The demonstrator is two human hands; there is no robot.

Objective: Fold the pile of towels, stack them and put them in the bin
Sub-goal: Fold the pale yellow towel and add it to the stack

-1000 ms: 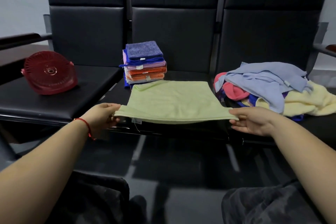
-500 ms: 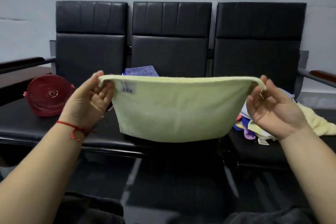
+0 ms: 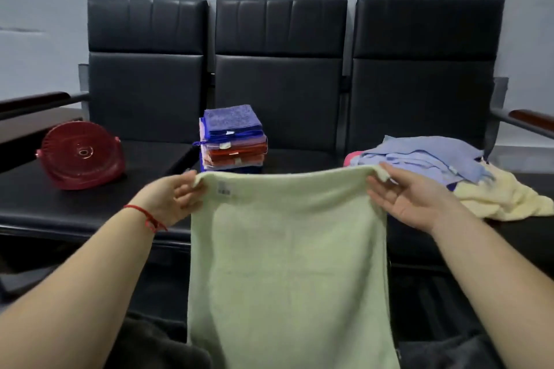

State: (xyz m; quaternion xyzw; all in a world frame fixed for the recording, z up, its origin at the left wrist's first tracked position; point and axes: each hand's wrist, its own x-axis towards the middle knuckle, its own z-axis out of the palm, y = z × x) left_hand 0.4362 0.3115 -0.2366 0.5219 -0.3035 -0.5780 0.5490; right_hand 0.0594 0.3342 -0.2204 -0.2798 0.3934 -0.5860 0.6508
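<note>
Pale green towel [image 3: 287, 263] hanging lengthwise down the centre of the frame, long axis vertical. Top corners pinched, left hand [image 3: 172, 199] and right hand [image 3: 410, 201] apart at level height, equally near. Folded stack [image 3: 233, 138] just behind the top edge; unfolded pile [image 3: 449, 168] at middle right on the seats. Probably next: bringing bottom to top, halving the length.

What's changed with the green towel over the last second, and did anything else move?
The green towel has gone from lying flat on the seat to hanging full length in the air, pinched at its top corners by the left hand and right hand. The folded stack, loose pile and red basket stayed put.
</note>
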